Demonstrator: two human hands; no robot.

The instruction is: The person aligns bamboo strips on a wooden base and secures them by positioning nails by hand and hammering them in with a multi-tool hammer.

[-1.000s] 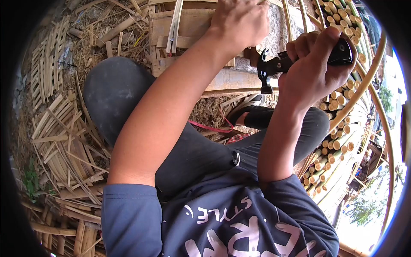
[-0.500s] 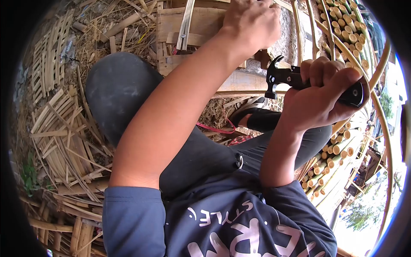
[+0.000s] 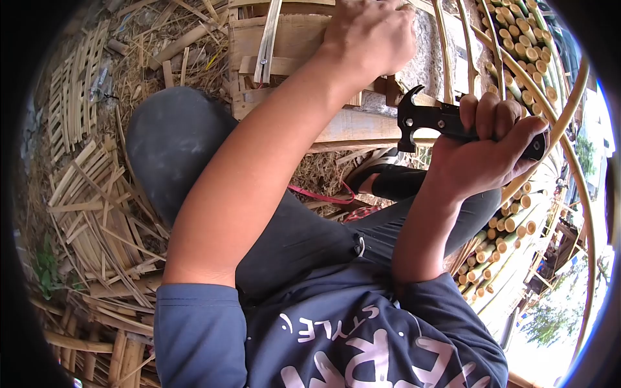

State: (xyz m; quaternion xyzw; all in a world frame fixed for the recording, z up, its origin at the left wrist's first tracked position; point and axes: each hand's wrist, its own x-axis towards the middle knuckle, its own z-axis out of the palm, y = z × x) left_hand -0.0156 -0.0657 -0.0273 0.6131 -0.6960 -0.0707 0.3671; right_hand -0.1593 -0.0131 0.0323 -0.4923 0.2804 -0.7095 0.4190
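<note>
My right hand (image 3: 488,139) is wrapped round the black handle of a small claw hammer (image 3: 427,121). Its head points left, with the curved claw up and the striking face down. My left hand (image 3: 374,39) is closed at the top of the view, over a wooden frame (image 3: 362,126) of pale boards. Its fingertips face away from me, so what they grip cannot be made out. A narrow wooden strip (image 3: 268,42) with a small metal fastener near its lower end lies on the boards, left of my left hand.
Split bamboo strips (image 3: 97,220) and a woven lattice (image 3: 74,90) lie at the left. Bundles of cut bamboo (image 3: 517,32) are stacked at the right, near long bent poles (image 3: 585,194). My bent legs (image 3: 174,142) and a red strap (image 3: 323,196) are below the frame.
The hammer head has turned slightly and shifted a little left, its handle now flatter. My left hand and the boards appear slightly further left.
</note>
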